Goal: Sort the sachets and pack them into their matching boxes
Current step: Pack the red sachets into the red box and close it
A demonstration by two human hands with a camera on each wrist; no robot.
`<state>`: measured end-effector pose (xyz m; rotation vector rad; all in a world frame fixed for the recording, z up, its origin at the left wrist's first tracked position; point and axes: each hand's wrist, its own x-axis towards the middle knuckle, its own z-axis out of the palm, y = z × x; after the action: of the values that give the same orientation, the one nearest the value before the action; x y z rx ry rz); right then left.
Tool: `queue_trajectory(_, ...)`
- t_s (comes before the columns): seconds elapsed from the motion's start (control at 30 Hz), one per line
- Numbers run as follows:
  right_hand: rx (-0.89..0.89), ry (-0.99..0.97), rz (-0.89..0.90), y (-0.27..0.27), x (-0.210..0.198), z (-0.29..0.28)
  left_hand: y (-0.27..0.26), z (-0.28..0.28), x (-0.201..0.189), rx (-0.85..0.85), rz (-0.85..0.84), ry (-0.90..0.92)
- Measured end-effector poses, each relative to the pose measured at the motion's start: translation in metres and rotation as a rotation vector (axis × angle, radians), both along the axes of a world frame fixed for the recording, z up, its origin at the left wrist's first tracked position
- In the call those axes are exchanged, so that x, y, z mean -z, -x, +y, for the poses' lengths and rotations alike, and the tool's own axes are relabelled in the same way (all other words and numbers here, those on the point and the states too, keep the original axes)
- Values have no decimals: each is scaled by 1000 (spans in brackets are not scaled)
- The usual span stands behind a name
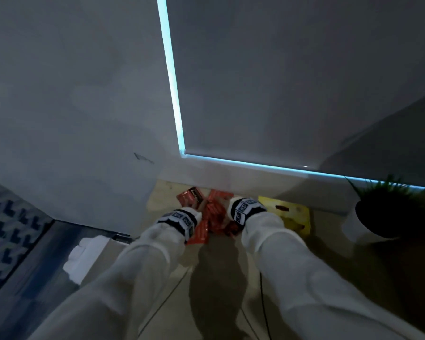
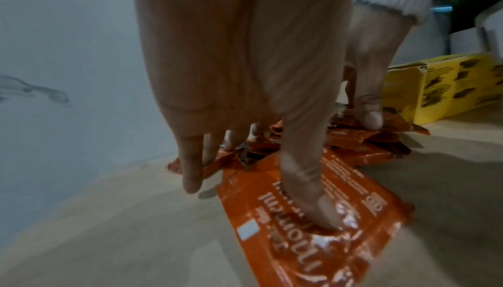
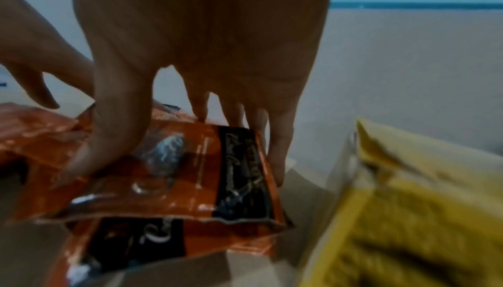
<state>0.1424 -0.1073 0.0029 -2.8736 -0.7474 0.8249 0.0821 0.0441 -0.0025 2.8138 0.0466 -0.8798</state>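
Several orange sachets (image 1: 212, 217) lie heaped on a pale table (image 1: 219, 278) close to the wall. My left hand (image 2: 258, 195) reaches down onto the heap; its thumb presses a big orange sachet (image 2: 272, 227) flat, and its straight fingers (image 2: 192, 179) touch the pile's edge. My right hand (image 3: 179, 162) pinches an orange sachet with a black band (image 3: 217, 184), thumb on top and fingers behind its far edge, over another sachet. A yellow box (image 1: 292, 214) lies open just right of that hand, also seen as the yellow box (image 3: 408, 205). A red pack (image 1: 190, 197) lies flat behind the heap.
The grey wall (image 1: 84, 119) stands right behind the pile. A potted plant (image 1: 383, 212) stands at the right of the table. A white folded cloth (image 1: 86, 256) lies at the left edge, and a thin dark cable (image 1: 263, 303) runs across the near tabletop.
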Motion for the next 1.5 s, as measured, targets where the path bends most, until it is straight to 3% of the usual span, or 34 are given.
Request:
queue_trajectory(0.13,-48,16,60,20,9,-5,8,-12,1,92,-46,-120)
queue_trajectory(0.27,-18,67,106,68,10,-19,44,-21,11,188,-23,-127)
queue_trajectory(0.33,7,49,93,101,8,-29,68,-24,14,217,-197,-66)
queue_trajectory(0.43,-9,58,108,149,8,-52,110,-38,29,247,-225,-12)
queue_trajectory(0.5,15,17,128,175,6,-73,133,-53,24,365,-387,-36)
queue_trajectory(0.6,49,-58,120,197,4,-100,151,-64,19,417,-258,14)
queue_trajectory(0.63,67,-75,119,199,4,-106,149,-70,17,373,-145,50)
queue_trajectory(0.77,278,-240,148,199,7,-117,142,-73,24,303,-109,174)
queue_trajectory(0.87,425,-343,177,198,8,-121,143,-77,18,78,-73,364)
queue_trajectory(0.93,463,-373,169,195,7,-127,143,-79,16,-84,-288,457)
queue_trajectory(1.0,480,-384,143,192,6,-134,146,-77,10,-207,-333,483)
queue_trajectory(1.13,672,-654,103,191,8,-153,153,-52,5,-224,-250,535)
queue_trajectory(1.2,751,-748,139,190,6,-162,156,-38,2,-142,-172,567)
queue_trajectory(1.37,977,-1055,251,185,-6,-163,151,-29,-14,-383,-159,845)
queue_trajectory(1.5,1092,-1238,296,179,-11,-153,148,-49,-29,-563,1,1106)
